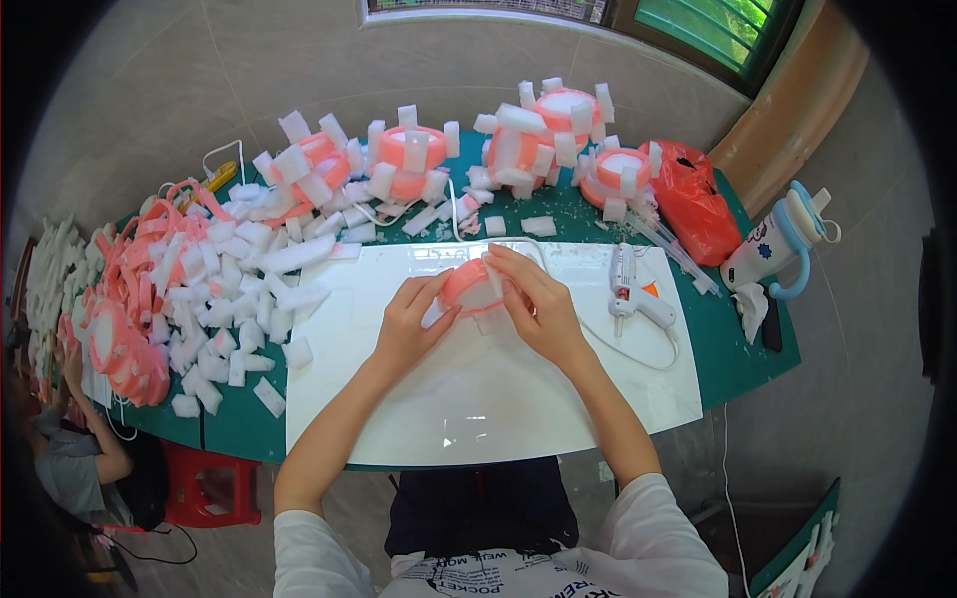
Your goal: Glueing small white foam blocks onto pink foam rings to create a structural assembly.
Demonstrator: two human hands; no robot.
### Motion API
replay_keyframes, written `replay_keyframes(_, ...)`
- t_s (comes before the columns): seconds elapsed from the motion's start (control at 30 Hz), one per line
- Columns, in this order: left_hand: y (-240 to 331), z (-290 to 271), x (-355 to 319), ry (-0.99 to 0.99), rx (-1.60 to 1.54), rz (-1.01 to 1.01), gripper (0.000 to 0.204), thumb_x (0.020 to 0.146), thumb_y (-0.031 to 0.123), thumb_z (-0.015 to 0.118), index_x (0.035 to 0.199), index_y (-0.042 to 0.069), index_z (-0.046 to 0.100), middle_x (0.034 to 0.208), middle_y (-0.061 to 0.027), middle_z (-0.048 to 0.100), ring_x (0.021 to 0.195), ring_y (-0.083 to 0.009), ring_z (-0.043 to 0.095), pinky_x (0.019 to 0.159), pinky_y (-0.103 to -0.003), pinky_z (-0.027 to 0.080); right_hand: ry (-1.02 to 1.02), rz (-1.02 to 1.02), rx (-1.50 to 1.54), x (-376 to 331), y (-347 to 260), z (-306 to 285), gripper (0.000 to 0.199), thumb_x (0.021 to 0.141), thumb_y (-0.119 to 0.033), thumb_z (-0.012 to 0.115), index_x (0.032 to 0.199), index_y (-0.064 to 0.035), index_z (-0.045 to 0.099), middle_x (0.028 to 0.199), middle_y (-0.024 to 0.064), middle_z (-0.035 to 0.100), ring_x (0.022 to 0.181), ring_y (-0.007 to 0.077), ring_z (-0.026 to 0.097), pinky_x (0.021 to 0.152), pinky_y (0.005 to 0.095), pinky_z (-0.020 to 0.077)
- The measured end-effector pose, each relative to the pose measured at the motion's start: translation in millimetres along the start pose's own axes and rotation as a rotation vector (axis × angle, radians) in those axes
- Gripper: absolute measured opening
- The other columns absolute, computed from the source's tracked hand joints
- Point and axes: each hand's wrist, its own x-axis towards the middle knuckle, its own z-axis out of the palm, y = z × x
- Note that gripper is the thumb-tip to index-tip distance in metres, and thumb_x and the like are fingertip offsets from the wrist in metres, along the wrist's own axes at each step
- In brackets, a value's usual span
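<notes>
Over the white board, my left hand grips the left side of a round pink foam ring with a white middle. My right hand closes on a small white foam block at the ring's right edge, fingers over the top and thumb below. The palm side of both hands is partly hidden. To the right of my right hand, a white hot glue gun with an orange part lies on the board, its cable curving beside it.
A big heap of white foam blocks and pink foam strips covers the table's left. Pink rings with white blocks line the back. A red plastic bag and a tumbler stand right. Another person's arm shows at left.
</notes>
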Motion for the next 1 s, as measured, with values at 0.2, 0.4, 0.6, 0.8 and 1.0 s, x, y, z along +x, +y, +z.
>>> replay_keyframes(0.2, -3.2, 4.0, 5.1, 0.017, 0.026, 0.028, 0.042, 0.069, 0.006, 0.070, 0.110, 0.004, 0.058, 0.091, -0.0131, 0.058, 0.083, -0.0289, 0.056, 0.072, -0.036, 0.048, 0.011, 0.089, 0.091, 3.4, 15.3, -6.7, 0.030, 0.081, -0.001, 0.052, 0.109, -0.0039, 0.058, 0.112, 0.0127, 0.060, 0.076, 0.0175, 0.061, 0.056, 0.0228, 0.0449)
replay_keyframes(0.4, -11.9, 6.4, 6.5, 0.041, 0.020, 0.064, 0.044, 0.069, 0.007, 0.071, 0.111, 0.006, 0.058, 0.087, -0.0098, 0.058, 0.078, -0.0260, 0.056, 0.068, -0.033, 0.048, 0.056, -0.018, 0.025, 2.8, 17.1, 3.8, 0.029, 0.081, 0.000, 0.051, 0.108, -0.0047, 0.059, 0.108, 0.0104, 0.061, 0.066, 0.0141, 0.058, 0.053, 0.0214, 0.0432)
replay_keyframes(0.6, -10.7, 7.4, 4.4, 0.067, 0.030, 0.121, 0.041, 0.069, 0.008, 0.071, 0.108, 0.005, 0.058, 0.087, -0.0086, 0.059, 0.075, -0.0229, 0.055, 0.066, -0.031, 0.048, 0.017, 0.257, 0.163, 5.9, 3.0, -4.9, 0.026, 0.079, 0.002, 0.053, 0.104, 0.0008, 0.060, 0.100, 0.0115, 0.061, 0.063, 0.0096, 0.052, 0.049, 0.0213, 0.0403)
replay_keyframes(0.8, -7.7, 6.6, 8.7, 0.075, 0.024, 0.170, 0.047, 0.065, 0.002, 0.072, 0.109, 0.004, 0.057, 0.082, -0.0093, 0.056, 0.070, -0.0215, 0.055, 0.062, -0.029, 0.047, 0.025, 0.178, 0.201, 3.0, 12.9, -3.6, 0.026, 0.085, 0.000, 0.047, 0.108, 0.0007, 0.059, 0.111, 0.0092, 0.059, 0.065, 0.0062, 0.052, 0.049, 0.0166, 0.0400)
replay_keyframes(1.0, -8.1, 5.1, 6.6, 0.044, 0.042, 0.116, 0.047, 0.064, 0.001, 0.072, 0.109, 0.003, 0.057, 0.083, -0.0098, 0.057, 0.071, -0.0220, 0.055, 0.062, -0.029, 0.047, -0.030, -0.041, -0.064, 1.6, 13.7, -2.4, 0.026, 0.086, -0.002, 0.044, 0.108, 0.0004, 0.058, 0.112, 0.0087, 0.058, 0.063, 0.0066, 0.052, 0.048, 0.0164, 0.0407)
